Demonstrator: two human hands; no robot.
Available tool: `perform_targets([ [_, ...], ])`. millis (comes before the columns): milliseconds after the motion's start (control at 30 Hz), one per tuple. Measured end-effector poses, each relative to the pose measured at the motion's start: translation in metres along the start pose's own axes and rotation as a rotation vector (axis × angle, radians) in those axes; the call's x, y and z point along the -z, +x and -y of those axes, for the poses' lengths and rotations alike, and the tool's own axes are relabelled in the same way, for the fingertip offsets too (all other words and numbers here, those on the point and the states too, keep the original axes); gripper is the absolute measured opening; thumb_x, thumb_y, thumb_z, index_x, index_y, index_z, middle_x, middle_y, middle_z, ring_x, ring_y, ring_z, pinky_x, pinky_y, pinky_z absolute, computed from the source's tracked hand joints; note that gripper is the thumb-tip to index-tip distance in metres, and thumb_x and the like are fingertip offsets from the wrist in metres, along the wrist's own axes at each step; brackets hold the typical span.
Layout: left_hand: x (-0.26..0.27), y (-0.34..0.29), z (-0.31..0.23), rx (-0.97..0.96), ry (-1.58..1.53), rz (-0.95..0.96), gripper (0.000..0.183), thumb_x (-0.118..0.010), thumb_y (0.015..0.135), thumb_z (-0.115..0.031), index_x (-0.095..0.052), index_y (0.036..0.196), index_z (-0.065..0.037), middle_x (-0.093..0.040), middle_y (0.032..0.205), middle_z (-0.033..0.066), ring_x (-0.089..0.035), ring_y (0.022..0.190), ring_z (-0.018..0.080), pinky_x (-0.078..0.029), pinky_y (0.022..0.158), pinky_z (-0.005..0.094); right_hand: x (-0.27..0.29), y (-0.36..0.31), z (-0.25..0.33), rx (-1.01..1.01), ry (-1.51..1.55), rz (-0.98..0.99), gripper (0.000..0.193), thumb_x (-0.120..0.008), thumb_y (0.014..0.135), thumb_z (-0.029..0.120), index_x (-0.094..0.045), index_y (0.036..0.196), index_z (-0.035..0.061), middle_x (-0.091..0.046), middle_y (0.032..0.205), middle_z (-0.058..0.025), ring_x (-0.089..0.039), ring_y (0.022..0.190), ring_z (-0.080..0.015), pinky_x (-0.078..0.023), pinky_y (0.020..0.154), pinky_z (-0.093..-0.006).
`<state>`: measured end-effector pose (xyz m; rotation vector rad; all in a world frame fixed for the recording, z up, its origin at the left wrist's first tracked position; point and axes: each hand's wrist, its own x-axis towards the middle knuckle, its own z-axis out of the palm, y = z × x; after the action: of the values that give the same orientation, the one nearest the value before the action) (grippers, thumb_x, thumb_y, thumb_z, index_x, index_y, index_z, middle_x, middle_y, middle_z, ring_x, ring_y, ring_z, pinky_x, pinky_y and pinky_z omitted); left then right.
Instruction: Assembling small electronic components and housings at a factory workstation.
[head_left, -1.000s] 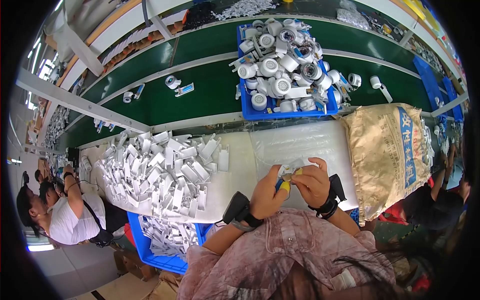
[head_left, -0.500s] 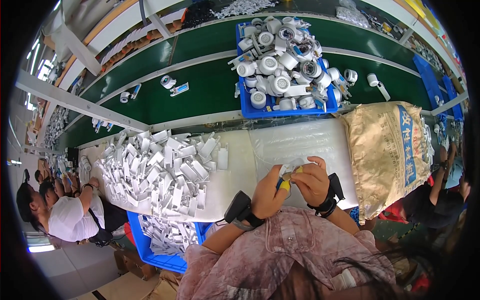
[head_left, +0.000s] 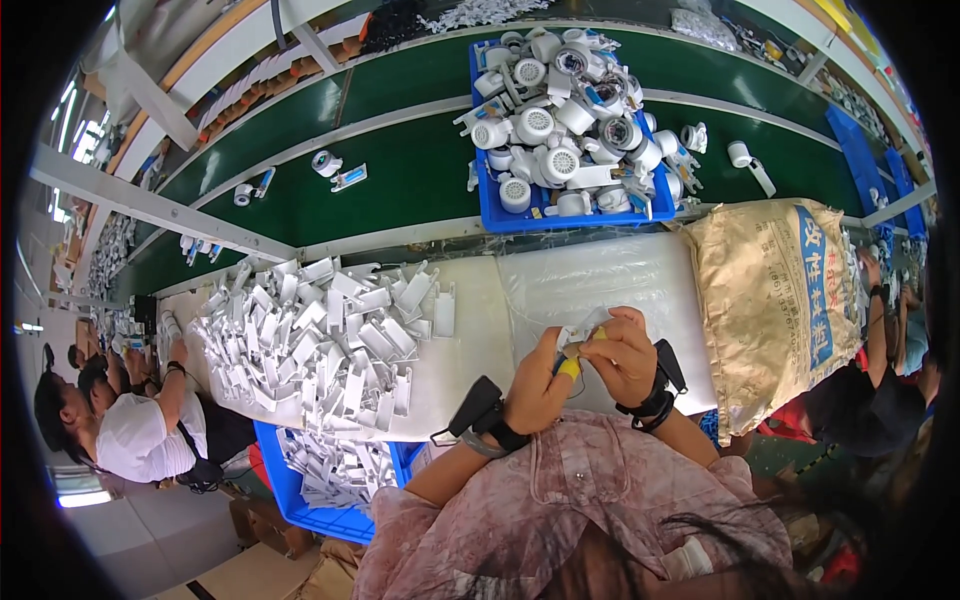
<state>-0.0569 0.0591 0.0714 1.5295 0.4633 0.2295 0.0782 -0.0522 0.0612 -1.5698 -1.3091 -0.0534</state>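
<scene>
Pinching hands: a small white piece (head_left: 571, 334) is gripped by the closed fingertips of the left hand (head_left: 538, 388) and the right hand (head_left: 625, 360).
Piece: set between both hands, neither clearly nearer; its long axis cannot be told behind the fingers.
Bench: a pale, film-covered top (head_left: 600, 275) is flanked by heaped white parts (head_left: 330, 330) left, a brown sack (head_left: 765, 300) right, a loaded blue crate (head_left: 560, 225) far.
</scene>
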Motion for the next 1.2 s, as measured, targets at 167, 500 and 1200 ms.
perform_targets([
  [167, -0.0015, -0.0011, 0.0027, -0.012, -0.019, -0.022, 0.042, -0.044, 0.081, -0.004, -0.04, 0.122, 0.004, -0.057, 0.084, 0.0214, -0.058, 0.073, 0.0347, -0.045, 0.066, 0.0369, -0.0026, -0.0012, 0.0011, -0.029, -0.004, -0.023, 0.02, -0.074, 0.067, 0.002, -0.07, 0.085, 0.0109, -0.056, 0.077, -0.001, -0.055, 0.073, -0.0182, -0.042, 0.09, -0.0424],
  [500, -0.0025, -0.0004, 0.0012, -0.03, -0.053, -0.045, 0.035, -0.044, 0.082, -0.003, -0.043, 0.116, 0.001, -0.058, 0.082, 0.0176, -0.059, 0.071, 0.0308, -0.045, 0.064, 0.0352, 0.0021, 0.0011, 0.0004, 0.002, 0.016, 0.022, 0.019, -0.074, 0.068, 0.004, -0.07, 0.085, 0.0104, -0.055, 0.076, -0.0013, -0.055, 0.073, -0.0187, -0.043, 0.088, -0.0417],
  [1200, -0.0036, -0.0018, 0.0012, 0.01, -0.007, -0.036, 0.039, -0.044, 0.082, -0.004, -0.042, 0.12, 0.002, -0.058, 0.085, 0.0199, -0.059, 0.075, 0.0351, -0.046, 0.067, 0.0366, 0.0006, -0.0007, -0.0029, 0.009, 0.023, 0.011, 0.02, -0.076, 0.067, 0.004, -0.07, 0.085, 0.01, -0.055, 0.076, -0.0018, -0.054, 0.073, -0.0198, -0.045, 0.084, -0.0409],
])
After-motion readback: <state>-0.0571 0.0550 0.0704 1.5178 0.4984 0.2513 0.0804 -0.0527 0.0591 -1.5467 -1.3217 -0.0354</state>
